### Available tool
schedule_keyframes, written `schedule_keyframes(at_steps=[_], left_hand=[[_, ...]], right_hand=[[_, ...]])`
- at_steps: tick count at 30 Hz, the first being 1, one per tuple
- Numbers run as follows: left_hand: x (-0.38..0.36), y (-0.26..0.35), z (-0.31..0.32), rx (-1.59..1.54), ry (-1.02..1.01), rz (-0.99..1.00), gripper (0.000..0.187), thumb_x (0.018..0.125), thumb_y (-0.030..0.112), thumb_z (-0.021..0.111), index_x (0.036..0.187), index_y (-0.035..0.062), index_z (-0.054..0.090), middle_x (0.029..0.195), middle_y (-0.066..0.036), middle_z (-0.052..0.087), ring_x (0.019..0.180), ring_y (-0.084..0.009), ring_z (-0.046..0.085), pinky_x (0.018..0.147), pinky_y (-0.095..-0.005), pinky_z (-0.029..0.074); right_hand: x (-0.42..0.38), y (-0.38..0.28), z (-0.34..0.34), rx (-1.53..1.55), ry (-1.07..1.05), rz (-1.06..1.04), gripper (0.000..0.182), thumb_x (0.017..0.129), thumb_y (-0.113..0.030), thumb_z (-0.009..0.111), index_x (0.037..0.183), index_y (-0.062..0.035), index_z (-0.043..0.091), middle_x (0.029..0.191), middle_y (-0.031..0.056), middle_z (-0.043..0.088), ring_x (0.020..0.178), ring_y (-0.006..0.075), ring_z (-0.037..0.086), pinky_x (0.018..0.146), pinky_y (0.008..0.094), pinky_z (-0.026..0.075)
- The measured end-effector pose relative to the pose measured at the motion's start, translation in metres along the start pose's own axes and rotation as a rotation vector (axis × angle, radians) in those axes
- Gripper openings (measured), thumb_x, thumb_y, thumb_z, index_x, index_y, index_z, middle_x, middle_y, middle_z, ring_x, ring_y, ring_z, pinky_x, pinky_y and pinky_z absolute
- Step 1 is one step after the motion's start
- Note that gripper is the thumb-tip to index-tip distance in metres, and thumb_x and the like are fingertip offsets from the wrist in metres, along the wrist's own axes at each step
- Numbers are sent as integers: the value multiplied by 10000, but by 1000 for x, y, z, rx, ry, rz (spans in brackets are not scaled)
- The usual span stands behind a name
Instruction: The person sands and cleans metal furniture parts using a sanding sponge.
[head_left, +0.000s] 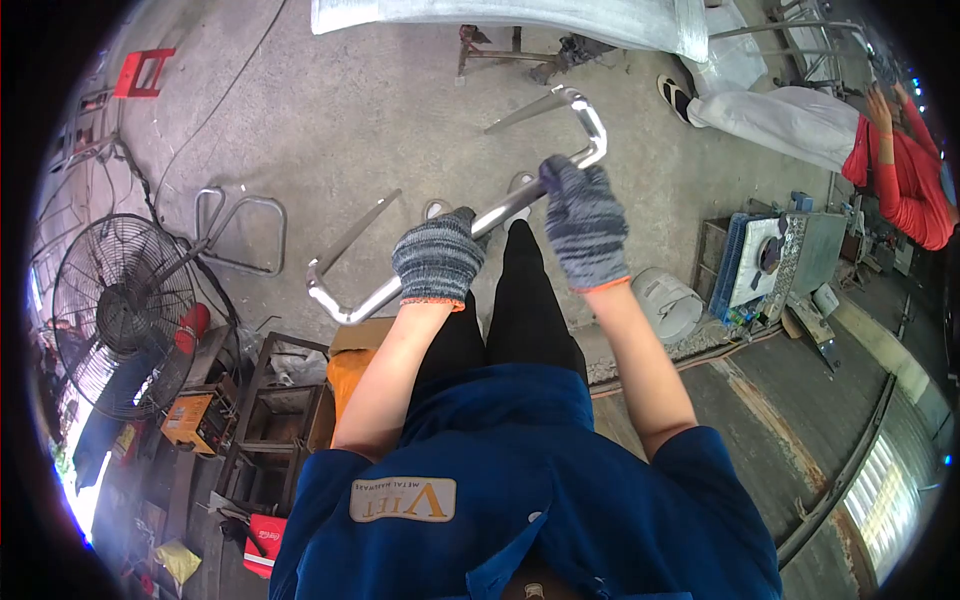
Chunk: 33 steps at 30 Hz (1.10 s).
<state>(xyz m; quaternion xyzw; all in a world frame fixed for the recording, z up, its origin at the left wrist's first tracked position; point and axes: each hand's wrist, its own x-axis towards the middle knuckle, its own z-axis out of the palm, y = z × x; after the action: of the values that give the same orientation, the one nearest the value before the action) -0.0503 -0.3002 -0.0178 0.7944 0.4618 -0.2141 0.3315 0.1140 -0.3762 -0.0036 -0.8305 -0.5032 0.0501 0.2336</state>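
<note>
Left hand (438, 258) and right hand (585, 222), in knit gloves, fingers wrapped tight round polished bent steel tube (500, 212) above concrete floor (380, 110).

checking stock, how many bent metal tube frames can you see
2: one bent tube frame held in left hand and right hand; another frame on the floor by the fan. More may be hidden.

Person, head-camera view: grey-blue marled knit gloves with orange cuffs on left hand (437, 258) and right hand (585, 224), short-sleeved blue work shirt bearing cream logo patch at 6 o'clock, black trousers.
</note>
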Motion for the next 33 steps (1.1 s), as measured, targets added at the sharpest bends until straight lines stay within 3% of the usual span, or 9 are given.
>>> schedule_keyframes(at_steps=[10, 12, 13, 17, 19, 28, 30, 32, 33], left_hand=[[0, 0, -9, 4, 18, -36, 371, 869, 386, 593, 1175, 191, 669, 889, -155, 711, 843, -349, 687, 738, -467, 530], [-1, 0, -10, 33, 21, -35, 361, 868, 383, 595, 1159, 183, 669, 899, -156, 711, 846, -343, 689, 742, -467, 530], [0, -1, -6, 48, 97, 3, 227, 876, 384, 601, 970, 193, 679, 822, -130, 674, 733, -313, 686, 645, -468, 540], [-1, 2, -15, 50, -6, -28, 269, 872, 331, 592, 1046, 141, 668, 847, -129, 710, 802, -321, 697, 703, -453, 542], [-1, 1, -12, 34, 18, -35, 268, 870, 328, 593, 1044, 138, 669, 838, -128, 709, 796, -318, 697, 703, -454, 543], [-2, -4, 7, 32, 161, -4, 184, 832, 342, 638, 919, 188, 692, 733, -100, 690, 679, -283, 692, 594, -443, 530], [-2, -4, 8, 33, 176, -9, 186, 818, 346, 649, 903, 186, 694, 713, -99, 685, 674, -280, 692, 590, -441, 529], [-4, -2, 9, 33, 171, 0, 170, 828, 337, 636, 890, 190, 694, 696, -94, 680, 661, -279, 691, 581, -442, 527], [-5, -2, 10, 35, 169, -3, 170, 828, 337, 636, 890, 190, 694, 696, -94, 680, 661, -279, 691, 581, -442, 527]], right_hand=[[47, 66, -27, -46, -228, -122, 134, 903, -174, 599, 1003, -194, 686, 836, 104, 631, 770, 312, 627, 693, 425, 517], [59, 77, -32, -97, -314, -318, 162, 909, -152, 587, 1023, -199, 691, 833, 97, 628, 770, 304, 625, 697, 417, 522], [62, 82, -34, -102, -344, -311, 212, 897, -117, 587, 1047, -218, 698, 844, 84, 638, 781, 293, 627, 704, 409, 527], [89, 92, -41, -65, -397, -499, 261, 882, -93, 586, 1063, -240, 705, 868, 73, 643, 796, 281, 634, 706, 397, 535], [100, 92, -44, -100, -531, -433, 303, 845, -34, 610, 1103, -151, 717, 1009, 50, 702, 876, 255, 632, 808, 371, 530], [161, 93, -23, 22, -647, -567, 274, 861, -45, 636, 1096, -154, 725, 927, 54, 694, 828, 254, 642, 794, 353, 533], [176, 99, -12, 66, -603, -820, 245, 870, -60, 640, 1084, -145, 727, 942, 59, 702, 860, 244, 652, 794, 335, 538], [194, 81, -12, 53, -729, -723, 220, 879, -68, 632, 1072, -115, 726, 975, 67, 718, 890, 216, 670, 813, 312, 540], [205, 73, -6, 69, -972, -534, 208, 880, -67, 625, 1061, -94, 725, 983, 70, 722, 884, 205, 673, 813, 307, 537]])
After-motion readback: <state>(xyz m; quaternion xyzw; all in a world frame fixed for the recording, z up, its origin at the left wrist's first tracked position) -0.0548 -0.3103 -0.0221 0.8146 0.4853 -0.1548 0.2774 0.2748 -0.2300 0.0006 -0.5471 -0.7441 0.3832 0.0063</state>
